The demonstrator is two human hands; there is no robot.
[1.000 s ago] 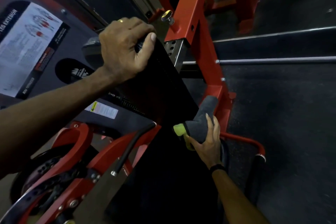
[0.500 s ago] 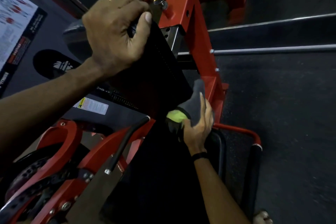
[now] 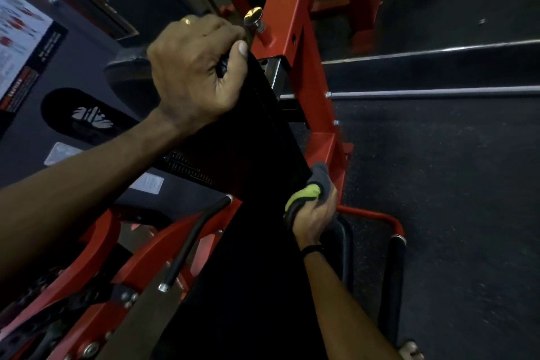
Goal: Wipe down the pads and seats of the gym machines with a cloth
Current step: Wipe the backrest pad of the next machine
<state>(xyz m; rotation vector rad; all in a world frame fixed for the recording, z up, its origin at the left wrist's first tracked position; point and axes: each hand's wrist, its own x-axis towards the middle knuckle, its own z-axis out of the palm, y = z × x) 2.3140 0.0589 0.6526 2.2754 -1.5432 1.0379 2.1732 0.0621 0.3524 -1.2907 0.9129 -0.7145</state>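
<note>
Cloth at back pad edge, floor beside

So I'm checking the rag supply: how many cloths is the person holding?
1. A grey and yellow-green cloth is gripped in the right hand against the back pad's lower edge; the left hand holds only the pad's top.

Blurred poster, cut off left.
</note>
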